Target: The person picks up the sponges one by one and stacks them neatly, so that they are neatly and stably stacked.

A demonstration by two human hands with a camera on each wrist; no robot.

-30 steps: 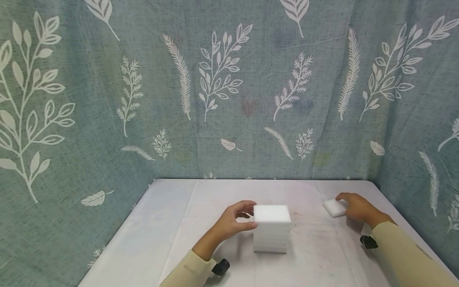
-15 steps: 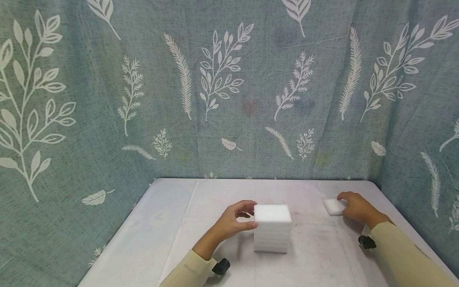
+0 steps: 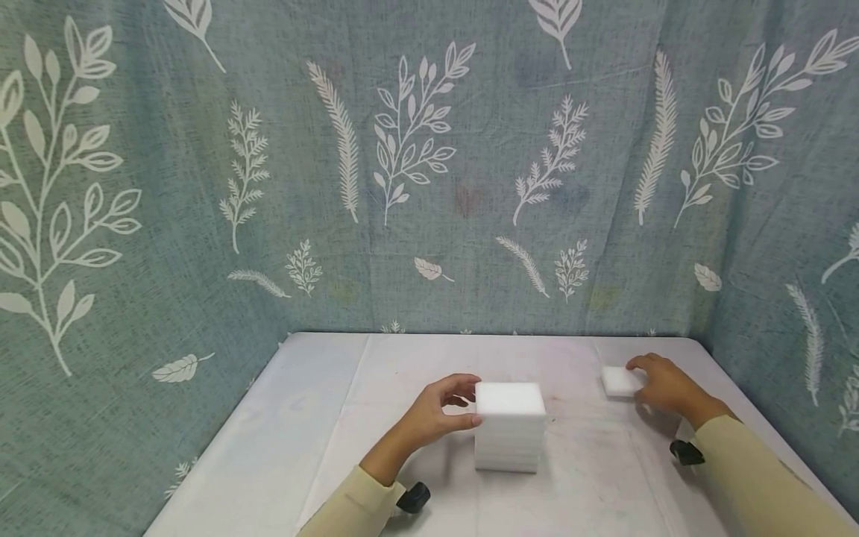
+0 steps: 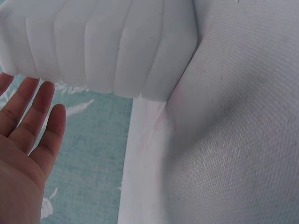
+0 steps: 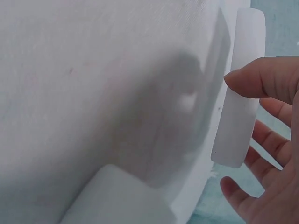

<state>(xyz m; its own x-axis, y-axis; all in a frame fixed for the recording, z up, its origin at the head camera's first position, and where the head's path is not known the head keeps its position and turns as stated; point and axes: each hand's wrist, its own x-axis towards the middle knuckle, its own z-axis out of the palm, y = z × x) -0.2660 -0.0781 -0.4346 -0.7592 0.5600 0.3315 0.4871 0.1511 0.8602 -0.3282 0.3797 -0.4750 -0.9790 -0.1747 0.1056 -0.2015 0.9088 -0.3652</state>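
Observation:
A neat upright stack of several white sponges [image 3: 508,432] stands on the table; in the left wrist view the stacked sponges [image 4: 103,46] show as side-by-side layers with rounded edges. My left hand [image 3: 439,410] rests against the stack's left side near the top, with thumb towards the front and fingers towards the back. Its fingertips [image 4: 46,88] touch the layers lightly. To the right, my right hand [image 3: 667,388] pinches a single flat white sponge [image 3: 619,382]. The right wrist view shows the thumb on one face of this sponge [image 5: 238,112] and fingers behind it.
A white cloth covers the table [image 3: 295,425]. Blue-green curtains [image 3: 429,164] with white leaf prints enclose its back and sides. A white rounded block [image 5: 117,198] lies low in the right wrist view, partly out of frame. Black wrist devices [image 3: 412,500] sit under both wrists.
The sponge in my right hand has turned and shifted slightly left, so its front edge lies more level. The left hand and the stack have stayed put.

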